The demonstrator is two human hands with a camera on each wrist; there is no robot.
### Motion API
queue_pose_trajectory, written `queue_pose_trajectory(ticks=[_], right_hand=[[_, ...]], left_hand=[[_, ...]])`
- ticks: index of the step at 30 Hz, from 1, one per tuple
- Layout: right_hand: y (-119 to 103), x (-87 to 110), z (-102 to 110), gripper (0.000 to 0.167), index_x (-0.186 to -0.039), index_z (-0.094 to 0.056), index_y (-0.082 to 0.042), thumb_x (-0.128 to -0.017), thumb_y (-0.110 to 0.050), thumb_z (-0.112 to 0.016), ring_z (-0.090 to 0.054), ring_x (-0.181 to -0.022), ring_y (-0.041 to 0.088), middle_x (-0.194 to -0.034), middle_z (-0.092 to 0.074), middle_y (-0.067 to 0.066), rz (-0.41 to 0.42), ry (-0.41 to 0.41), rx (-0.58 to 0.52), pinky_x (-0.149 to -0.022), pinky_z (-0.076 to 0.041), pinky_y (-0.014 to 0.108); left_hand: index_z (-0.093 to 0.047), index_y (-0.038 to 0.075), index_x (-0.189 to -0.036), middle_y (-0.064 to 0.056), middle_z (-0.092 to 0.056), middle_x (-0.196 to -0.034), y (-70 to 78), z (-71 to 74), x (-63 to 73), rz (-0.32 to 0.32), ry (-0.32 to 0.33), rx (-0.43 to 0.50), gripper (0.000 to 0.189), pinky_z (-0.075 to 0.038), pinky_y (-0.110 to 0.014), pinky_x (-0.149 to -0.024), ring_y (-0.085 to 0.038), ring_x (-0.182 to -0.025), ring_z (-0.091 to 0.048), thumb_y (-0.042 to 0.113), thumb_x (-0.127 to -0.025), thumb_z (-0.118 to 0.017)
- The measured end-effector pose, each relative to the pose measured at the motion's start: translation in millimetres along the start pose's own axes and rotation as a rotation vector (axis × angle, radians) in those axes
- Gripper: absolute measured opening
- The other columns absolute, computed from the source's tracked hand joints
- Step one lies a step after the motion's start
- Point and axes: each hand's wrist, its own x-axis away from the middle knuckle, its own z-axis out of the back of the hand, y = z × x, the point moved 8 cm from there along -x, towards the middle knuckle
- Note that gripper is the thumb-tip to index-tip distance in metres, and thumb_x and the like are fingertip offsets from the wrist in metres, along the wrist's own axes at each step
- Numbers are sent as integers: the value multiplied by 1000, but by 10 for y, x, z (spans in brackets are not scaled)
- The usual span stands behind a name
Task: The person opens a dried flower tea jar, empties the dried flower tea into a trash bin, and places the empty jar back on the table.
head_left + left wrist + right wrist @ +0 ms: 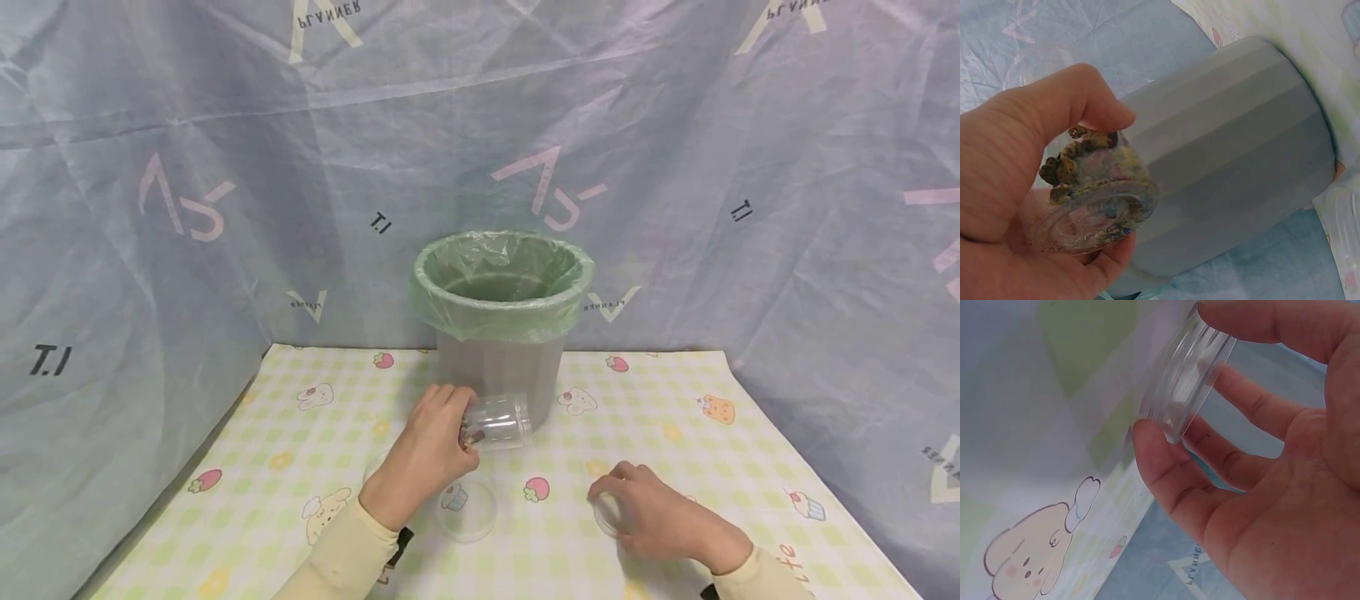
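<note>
My left hand (431, 442) grips a clear plastic jar (501, 422) around its base end, tilted on its side in front of the bin, its threaded mouth toward the right. Dark and yellowish dried bits (1075, 159) lie inside by the jar's bottom. In the left wrist view the thumb and fingers wrap both sides of the jar. Over the right part of the cloth, my right hand (660, 512) holds a clear round lid (1188, 375) by its edge between thumb and fingers, tipped on its side.
A grey bin (495, 367) with a green liner bag (502, 321) over its rim stands at the back middle of the checked tablecloth (547, 550). A clear round piece (480, 533) sits near my left wrist, another partly behind it. Grey curtains (637, 167) enclose the table.
</note>
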Motion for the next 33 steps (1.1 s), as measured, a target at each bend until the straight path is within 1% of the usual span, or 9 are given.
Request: queue_pose_trajectory(ticks=[8,14,21,25,29,33], right_hand=[[13,1,-18,57,-125,-66,-20,-71,-6,-80,-47,-100,21,-115,-54,2,-4,-10,-7,-80,-49,34],[26,0,-22,59,-128,-65,-20,-72,-8,-81,-47,-102,21,-118,-54,1,-3,-23,-11,-81,-50,35],[-6,3,16,54,-127,-65,-21,-77,-18,-85,-49,-100,19,-116,-56,1,31,-19,-11,-80,-50,35],[2,-8,35,54,-129,-65,-19,-80,-25,-86,-50,-102,19,-118,-56,1,23,-16,3,-82,-51,36],[-11,-21,81,51,-130,-65,-17,-84,-28,-84,-51,-103,19,-119,-57,1,18,18,19,-84,-50,37],[-84,-27,204,46,-129,-65,-16,-88,-26,-81,-53,-106,22,-121,-58,2,53,104,34,-85,-50,41]], left_hand=[[-67,3,-112,-6,-65,-102,6,11,2,-3,9,-3,52,-50,-40,-89,-25,-96,-54,-4,-63,-80],[-66,4,-114,-7,-65,-104,3,19,6,2,1,12,53,-51,-40,-89,-24,-97,-54,-3,-64,-81],[-66,6,-117,-7,-65,-106,-6,33,16,18,-15,17,52,-52,-39,-87,-22,-98,-54,-2,-67,-80],[-65,7,-118,-6,-64,-104,0,53,17,27,-18,20,52,-51,-38,-86,-20,-96,-53,-2,-68,-80],[-65,8,-118,-3,-63,-101,10,79,15,33,-16,24,52,-50,-36,-84,-18,-93,-51,-2,-68,-78],[-65,7,-118,-1,-62,-99,13,100,10,38,-13,26,52,-49,-34,-81,-16,-91,-49,-2,-68,-77]])
